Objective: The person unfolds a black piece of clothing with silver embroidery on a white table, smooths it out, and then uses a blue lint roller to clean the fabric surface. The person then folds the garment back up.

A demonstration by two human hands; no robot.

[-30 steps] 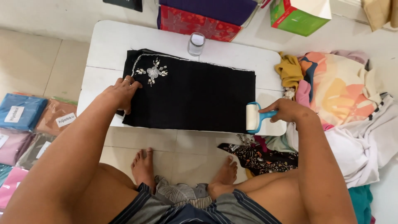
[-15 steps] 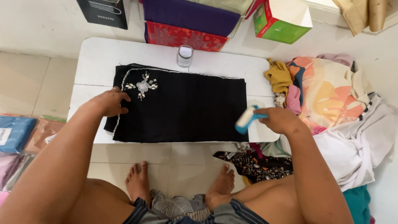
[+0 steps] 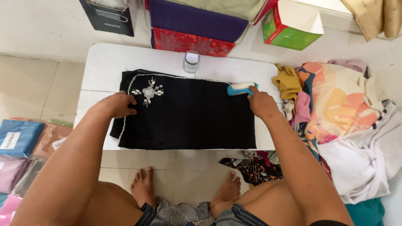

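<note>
A folded black garment with a beaded silver flower and trim lies flat on a low white table. My left hand presses down on the garment's left edge, next to the flower. At the garment's upper right corner my right hand holds a blue-handled lint roller with a white roll, lying against the cloth. A small clear glass jar stands on the table just above the garment.
A heap of mixed clothes lies on the floor to the right. Packed folded fabrics are stacked at the left. Red and purple boxes and a green box sit behind the table. My bare feet rest under the front edge.
My right hand has carried the lint roller from the garment's lower right edge up to its upper right corner. My left hand stays on the left edge.
</note>
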